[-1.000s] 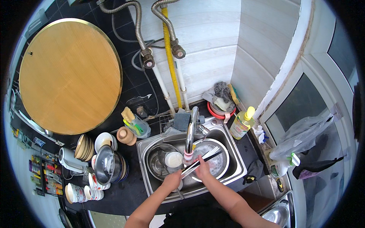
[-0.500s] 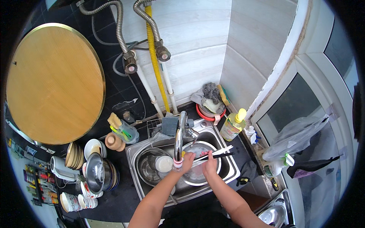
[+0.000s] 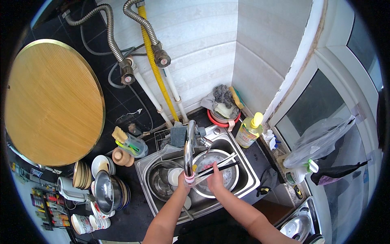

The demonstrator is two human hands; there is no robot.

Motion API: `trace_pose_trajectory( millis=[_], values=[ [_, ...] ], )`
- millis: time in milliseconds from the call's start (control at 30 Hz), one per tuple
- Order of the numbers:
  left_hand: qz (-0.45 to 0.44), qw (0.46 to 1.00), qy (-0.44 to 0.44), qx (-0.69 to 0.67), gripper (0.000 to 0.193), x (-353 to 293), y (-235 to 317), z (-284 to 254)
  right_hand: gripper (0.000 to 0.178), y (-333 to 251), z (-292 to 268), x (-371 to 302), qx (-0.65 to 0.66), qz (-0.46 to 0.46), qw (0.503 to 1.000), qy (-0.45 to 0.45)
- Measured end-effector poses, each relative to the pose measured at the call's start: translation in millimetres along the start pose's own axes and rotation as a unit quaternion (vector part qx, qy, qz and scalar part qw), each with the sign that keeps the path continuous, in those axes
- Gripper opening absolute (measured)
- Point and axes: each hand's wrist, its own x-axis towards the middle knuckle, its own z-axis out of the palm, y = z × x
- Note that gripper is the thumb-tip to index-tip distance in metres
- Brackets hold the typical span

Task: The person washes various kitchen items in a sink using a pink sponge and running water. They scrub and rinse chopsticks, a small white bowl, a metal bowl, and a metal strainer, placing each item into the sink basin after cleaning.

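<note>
1. The chopsticks (image 3: 217, 166), a bundle of dark and pale sticks, lie across the steel bowl (image 3: 227, 181) in the sink (image 3: 248, 175).
2. The right hand (image 3: 214, 181) is closed around their near end.
3. The left hand (image 3: 183, 181) sits just left of it, behind the tap (image 3: 189, 152); I cannot tell how its fingers stand.
4. Beyond the hands stands a yellow bottle (image 3: 248, 132).
5. To the left, on the worktop (image 3: 134, 219), stand stacked bowls (image 3: 107, 191).
</note>
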Motion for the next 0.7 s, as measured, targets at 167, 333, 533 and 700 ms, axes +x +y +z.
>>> trace_pose_trajectory(
  millis=[167,333,533,700],
  values=[
    [0.024,0.997,-0.034,0.060,0.020,9,-1,-10,0.020,-9,8,4,0.062,0.005,0.998,-0.010],
    [-0.030,0.999,0.017,-0.004,0.021,-5,2,11,0.022,-4,8,7,0.028,0.027,0.999,-0.037],
    [0.057,0.997,0.043,-0.014,0.015,3,-3,12,0.030,-19,12,3,0.065,0.059,0.995,-0.044],
    [-0.034,0.998,0.000,0.056,0.020,7,21,1,0.026,-5,1,13,0.110,0.075,0.991,-0.015]
  ],
)
